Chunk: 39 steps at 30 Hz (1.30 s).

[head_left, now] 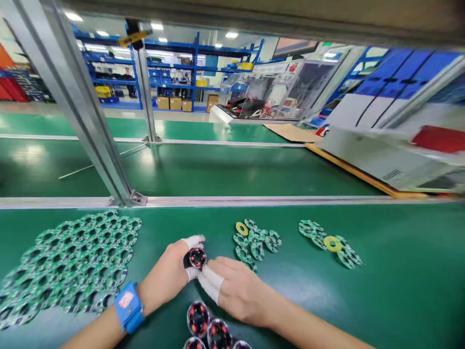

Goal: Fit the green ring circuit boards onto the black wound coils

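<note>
My left hand point(170, 276) grips a small round black part with red spots point(197, 257) between white-cotted thumb and fingers, just above the green bench mat point(399, 291). My right hand point(240, 291) meets it from the right, its white-cotted fingertips touching the same part. A blue wrist strap point(129, 306) sits on my left wrist. Several more round black-and-red parts point(209, 330) lie at the bench's near edge, below my hands.
A large heap of green ring-shaped circuit boards point(72, 264) covers the left of the mat. Two smaller clusters of these rings point(256, 240) point(329, 241), each with a yellow ring, lie right of my hands. A metal frame post point(87, 111) rises behind.
</note>
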Available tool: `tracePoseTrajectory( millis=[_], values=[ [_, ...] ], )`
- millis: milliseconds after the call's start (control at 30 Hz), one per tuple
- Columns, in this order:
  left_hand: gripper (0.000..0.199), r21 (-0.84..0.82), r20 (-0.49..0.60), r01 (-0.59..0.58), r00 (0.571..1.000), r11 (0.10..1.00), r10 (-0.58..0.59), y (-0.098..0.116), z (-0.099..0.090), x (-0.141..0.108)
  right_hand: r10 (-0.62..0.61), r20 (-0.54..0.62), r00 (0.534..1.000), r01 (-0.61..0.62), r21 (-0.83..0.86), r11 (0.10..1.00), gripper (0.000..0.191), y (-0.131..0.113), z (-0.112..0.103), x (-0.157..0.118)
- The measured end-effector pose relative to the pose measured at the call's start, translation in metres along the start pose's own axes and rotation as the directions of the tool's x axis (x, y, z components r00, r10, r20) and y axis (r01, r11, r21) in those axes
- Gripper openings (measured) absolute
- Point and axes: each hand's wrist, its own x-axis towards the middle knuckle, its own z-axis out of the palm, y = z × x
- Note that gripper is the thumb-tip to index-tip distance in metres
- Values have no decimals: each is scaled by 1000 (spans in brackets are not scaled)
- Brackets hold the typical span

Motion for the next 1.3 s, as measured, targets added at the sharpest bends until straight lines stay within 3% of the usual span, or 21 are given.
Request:
tracePoseTrajectory(
  millis=[100,200,267,300,333,367,433,467,500,533,633,733,767,833,900,967,1033,1100,1233,1300],
  values=[
    [56,14,6,4,1000,1000,-4,0,1,-2,-74,122,990,72,22,997,17,-2,-3,7],
    [55,19,8,13,1000,1000,-14,-5,3,-3,-108,126,986,94,106,990,13,0,-11,6],
    [55,10,15,18,1000,1000,-18,-9,5,-3,-18,31,999,11,193,981,24,6,-21,1],
    [54,1,22,19,1000,1000,-19,-11,6,-3,110,-26,994,-102,212,972,28,12,-25,-1],
    [53,-11,29,19,999,1000,-19,-12,7,-3,283,-66,957,-265,200,943,31,19,-29,-4],
    [53,-24,33,16,999,1000,-16,-12,8,-3,471,-82,879,-455,153,877,31,28,-33,-5],
    [53,-38,36,7,999,999,-5,-13,9,-3,753,-29,657,-753,-54,656,26,46,-36,-6],
    [54,-34,33,-1,999,999,2,-12,9,-3,822,22,569,-810,-159,565,24,54,-36,-5],
    [56,-25,26,-13,1000,1000,13,-12,7,-3,855,82,512,-823,-239,516,21,60,-35,-4],
    [59,-13,14,-25,1000,1000,25,-12,5,-3,864,131,485,-817,-284,502,17,65,-34,-3],
    [62,15,-78,-51,996,999,52,-9,-6,-2,859,174,482,-809,-288,513,12,70,-32,-3],
    [40,10,-237,-81,968,997,81,-1,-15,-1,857,112,502,-831,-210,515,23,66,-36,-5],
    [30,4,-280,-95,955,995,93,3,-17,0,844,87,529,-842,-75,535,24,63,-38,-3],
    [20,-17,-305,-129,945,992,118,12,-19,0,812,61,580,-772,358,525,23,54,-40,4],
    [18,-50,-234,-155,962,987,139,20,-19,1,788,71,611,-566,735,373,21,42,-38,17],
    [23,-73,-149,-150,979,986,138,24,-19,1,786,89,612,-437,866,243,20,30,-34,29],
    [29,-81,-124,-123,986,989,112,25,-18,1,797,72,600,-404,887,224,21,21,-30,36],
    [30,-88,-144,-102,986,991,88,24,-18,2,792,55,608,-434,858,274,23,17,-28,38],
    [33,-116,-132,-87,989,989,71,22,-16,4,727,-40,685,-503,696,513,36,16,-26,31],
    [35,-114,-114,-82,991,990,69,22,-14,4,709,-90,700,-528,603,598,33,18,-26,26]
  ],
)
